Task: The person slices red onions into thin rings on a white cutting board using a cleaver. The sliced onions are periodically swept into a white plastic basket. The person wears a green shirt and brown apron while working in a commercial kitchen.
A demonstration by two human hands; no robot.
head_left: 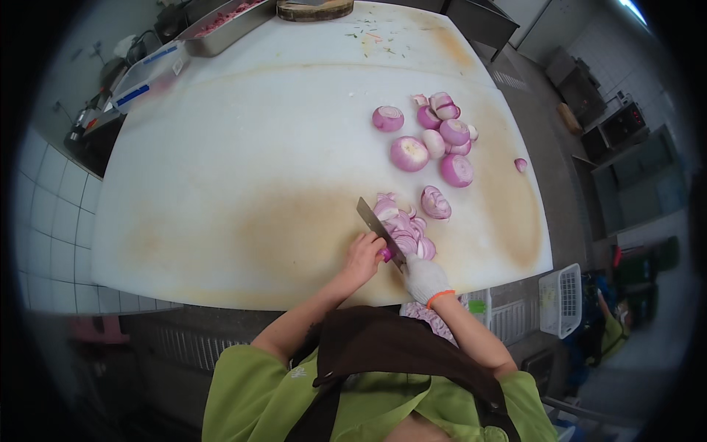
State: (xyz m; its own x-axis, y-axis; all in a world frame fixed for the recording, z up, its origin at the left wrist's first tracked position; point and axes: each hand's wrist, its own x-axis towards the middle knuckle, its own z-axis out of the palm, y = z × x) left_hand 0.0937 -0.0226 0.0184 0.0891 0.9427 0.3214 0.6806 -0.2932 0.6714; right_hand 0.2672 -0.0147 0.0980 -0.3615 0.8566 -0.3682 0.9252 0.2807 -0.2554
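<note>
The gloved right hand [427,280] is closed around the knife [381,232], its handle hidden. The left hand [364,258] pinches an onion [386,254] (mostly covered by fingers and blade) on the table [221,140], beside the slices [405,227]; a tray [234,35] is cut off.

The knife [373,222] has a smooth metal blade with a dull grey sheen. The glove [427,280] is matt, knitted-looking cloth. Whole peeled onions [409,154] look smooth and glossy; the onion slices [405,228] shine moistly. The table [221,147] looks like smooth, stained plastic. Beyond are a metal tray [237,35], a translucent plastic box [151,74] and a wooden board [317,12]. The apron [383,335] is matt cloth.
</note>
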